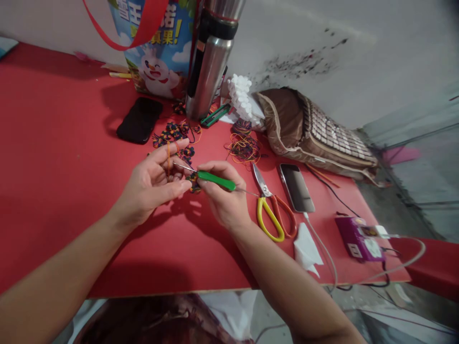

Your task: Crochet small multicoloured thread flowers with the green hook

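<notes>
My right hand (227,193) is closed round the green handle of a crochet hook (217,180), its thin metal shaft pointing left toward my other fingers. An orange strand of yarn (169,160) runs over the fingers of my left hand (152,184). Between that hand's thumb and fingers is the edge of a dark, multicoloured crochet piece (194,184), mostly hidden by both hands. Behind them lies more knotted crochet work (172,134) in dark blue and orange. A loose tangle of yarn (244,147) sits farther right.
Scissors (267,196) with yellow and red handles lie right of my hands, beside a charging phone (296,187). A black case (139,120), steel flask (211,62) and printed bag (154,52) stand at the back. A brown cushion (315,124) and purple box (358,239) are rightward on the red table (53,157).
</notes>
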`<state>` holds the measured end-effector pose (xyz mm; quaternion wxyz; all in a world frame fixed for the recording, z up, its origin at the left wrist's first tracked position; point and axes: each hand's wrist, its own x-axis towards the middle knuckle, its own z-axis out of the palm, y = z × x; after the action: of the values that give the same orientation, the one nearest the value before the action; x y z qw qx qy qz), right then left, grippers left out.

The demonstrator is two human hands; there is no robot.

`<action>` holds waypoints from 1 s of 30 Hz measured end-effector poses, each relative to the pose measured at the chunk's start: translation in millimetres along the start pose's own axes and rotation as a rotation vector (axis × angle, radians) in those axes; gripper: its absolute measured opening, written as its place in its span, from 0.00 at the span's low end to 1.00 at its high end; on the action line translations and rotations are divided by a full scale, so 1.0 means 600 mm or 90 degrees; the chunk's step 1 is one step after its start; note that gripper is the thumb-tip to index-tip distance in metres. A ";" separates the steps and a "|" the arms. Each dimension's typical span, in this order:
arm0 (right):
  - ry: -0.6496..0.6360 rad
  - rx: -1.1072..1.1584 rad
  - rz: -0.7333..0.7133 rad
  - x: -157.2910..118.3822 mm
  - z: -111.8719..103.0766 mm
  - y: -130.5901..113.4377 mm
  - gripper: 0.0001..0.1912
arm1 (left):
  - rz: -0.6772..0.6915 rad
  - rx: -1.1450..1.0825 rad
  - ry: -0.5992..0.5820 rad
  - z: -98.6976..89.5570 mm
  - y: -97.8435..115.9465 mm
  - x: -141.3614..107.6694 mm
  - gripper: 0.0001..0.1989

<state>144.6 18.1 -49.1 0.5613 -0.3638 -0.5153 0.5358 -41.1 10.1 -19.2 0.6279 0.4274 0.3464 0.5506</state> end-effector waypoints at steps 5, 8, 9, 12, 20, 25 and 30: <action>-0.038 -0.010 -0.031 -0.003 0.005 -0.007 0.08 | 0.007 0.044 0.007 0.003 -0.004 0.003 0.33; -0.024 -0.026 -0.066 -0.004 0.007 -0.011 0.08 | 0.011 0.076 0.016 0.007 0.001 0.005 0.33; -0.018 -0.039 -0.074 -0.004 0.007 -0.013 0.08 | 0.013 0.088 0.020 0.008 0.003 0.005 0.35; -0.015 -0.073 -0.079 -0.003 0.008 -0.016 0.07 | 0.011 0.122 0.027 0.009 0.008 0.005 0.39; -0.009 -0.051 -0.065 -0.002 0.005 -0.010 0.07 | -0.002 0.063 -0.023 0.005 0.008 0.003 0.42; 0.019 -0.021 -0.071 0.001 0.000 -0.004 0.08 | -0.029 0.062 -0.053 0.008 0.007 0.005 0.45; -0.018 -0.006 -0.053 0.002 0.000 -0.002 0.10 | -0.009 0.054 -0.034 0.002 0.004 0.009 0.44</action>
<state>144.8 18.8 -47.7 0.5741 -0.3374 -0.5403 0.5145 -39.9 15.4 -16.2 0.6221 0.4656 0.3556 0.5194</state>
